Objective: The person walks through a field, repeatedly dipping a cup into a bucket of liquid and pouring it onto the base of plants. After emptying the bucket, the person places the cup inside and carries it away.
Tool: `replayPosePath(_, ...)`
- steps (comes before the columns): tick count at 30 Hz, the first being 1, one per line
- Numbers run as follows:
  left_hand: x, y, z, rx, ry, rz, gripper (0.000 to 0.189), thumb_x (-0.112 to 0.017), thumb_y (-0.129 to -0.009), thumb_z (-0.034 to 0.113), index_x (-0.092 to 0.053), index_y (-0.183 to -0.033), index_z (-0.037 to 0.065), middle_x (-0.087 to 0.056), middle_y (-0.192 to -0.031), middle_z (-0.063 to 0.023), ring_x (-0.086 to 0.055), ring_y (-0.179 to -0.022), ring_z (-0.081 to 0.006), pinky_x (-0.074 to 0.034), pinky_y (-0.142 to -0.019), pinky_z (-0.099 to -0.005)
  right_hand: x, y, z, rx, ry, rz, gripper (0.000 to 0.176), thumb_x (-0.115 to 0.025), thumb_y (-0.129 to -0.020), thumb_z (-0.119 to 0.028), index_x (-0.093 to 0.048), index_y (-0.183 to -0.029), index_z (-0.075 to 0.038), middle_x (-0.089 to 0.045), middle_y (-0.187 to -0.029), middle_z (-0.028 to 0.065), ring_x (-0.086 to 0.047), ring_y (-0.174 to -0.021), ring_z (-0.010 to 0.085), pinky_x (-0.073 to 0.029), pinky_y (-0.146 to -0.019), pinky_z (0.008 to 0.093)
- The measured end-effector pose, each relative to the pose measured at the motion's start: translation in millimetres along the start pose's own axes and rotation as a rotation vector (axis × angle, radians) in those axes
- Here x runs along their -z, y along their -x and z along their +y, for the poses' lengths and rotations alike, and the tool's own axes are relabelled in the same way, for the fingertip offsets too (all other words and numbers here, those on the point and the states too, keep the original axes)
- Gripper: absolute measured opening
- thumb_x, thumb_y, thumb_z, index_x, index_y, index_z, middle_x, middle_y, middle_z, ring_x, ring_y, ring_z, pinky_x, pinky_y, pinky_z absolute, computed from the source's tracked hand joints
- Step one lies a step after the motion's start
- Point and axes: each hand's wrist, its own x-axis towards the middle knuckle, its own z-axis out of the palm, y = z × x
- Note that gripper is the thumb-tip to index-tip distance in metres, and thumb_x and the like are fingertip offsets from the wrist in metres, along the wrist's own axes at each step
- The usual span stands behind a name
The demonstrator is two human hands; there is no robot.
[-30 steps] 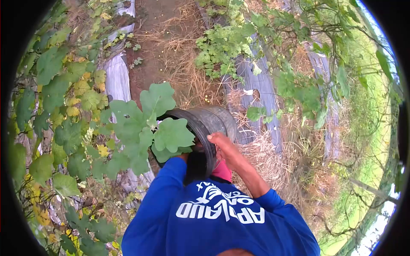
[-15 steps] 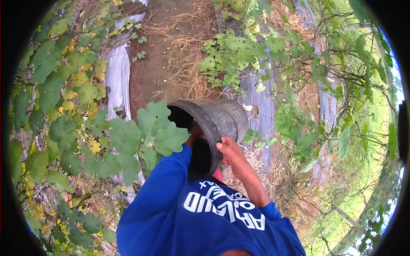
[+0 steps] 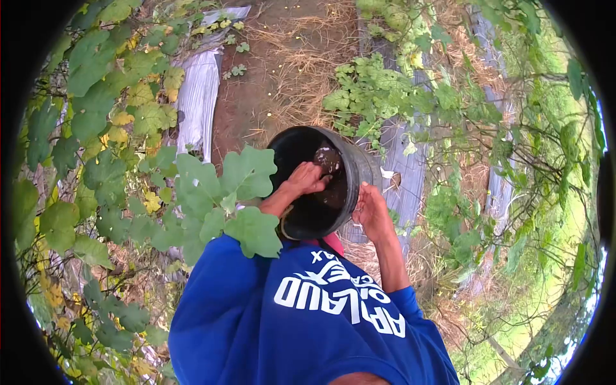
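A black bucket (image 3: pixel 366 168) is tilted in front of my chest, its mouth facing me. My left hand (image 3: pixel 307 179) reaches inside it with curled fingers; whatever they hold, if anything, I cannot make out. Brown, soil-like stuff with white specks (image 3: pixel 328 157) lies at the bottom, close to those fingertips. On the bucket's right side, my right hand (image 3: pixel 373 210) grips the rim, its fingers partly hidden. A broad-leaved green plant (image 3: pixel 247 173) overlaps my left forearm and the bucket's left edge.
Leafy vines (image 3: pixel 96 179) with some yellow leaves line the left. More vines (image 3: pixel 449 96) climb on the right. Strips of silvery plastic sheet (image 3: pixel 197 96) edge a dirt path (image 3: pixel 253 77) strewn with dry straw (image 3: pixel 314 48).
The bucket has tipped so its inside faces me more. My left hand, hidden inside before, now shows. My right hand has shifted right and slightly up along with the bucket.
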Motion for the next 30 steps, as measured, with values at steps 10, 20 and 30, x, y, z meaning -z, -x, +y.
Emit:
replayPosePath(10,97.0,76.6,-84.6,-0.145,0.171,0.571,0.021,-0.067,-0.082,0.022,-0.063,-0.075,0.002,-0.061,-0.072,-0.0155,-0.061,-0.071,-0.0375,-0.048,-0.065,-0.0454,-9.0,-133.7,29.5,-0.288,0.083,0.066,0.046,-0.050,-0.085,-0.059,-0.063,-0.094,-0.016,-0.064,-0.078,-0.0045,-0.054,-0.065,0.0098,-0.038,-0.053,0.0268)
replayPosePath(20,128.2,158.2,-202.3,0.519,0.269,0.784,0.026,-0.066,-0.084,0.022,-0.058,-0.074,0.000,-0.059,-0.072,-0.0214,-0.059,-0.068,-0.0423,-0.044,-0.059,-0.0501,0.6,-195.9,28.0,-0.447,-0.092,0.400,0.046,-0.059,-0.077,-0.055,-0.056,-0.080,-0.009,-0.058,-0.075,0.0030,-0.049,-0.061,0.0171,-0.039,-0.052,0.0306)
replayPosePath(30,66.8,214.8,-352.6,0.822,0.122,0.852,0.043,-0.060,-0.087,0.042,-0.069,-0.091,0.000,-0.065,-0.076,-0.0219,-0.064,-0.064,-0.0359,-0.049,-0.064,-0.0430,24.9,-200.7,-16.8,-0.448,-0.225,0.345,0.053,-0.057,-0.078,-0.054,-0.060,-0.094,-0.003,-0.062,-0.087,0.0098,-0.057,-0.071,0.0269,-0.044,-0.058,0.0355)
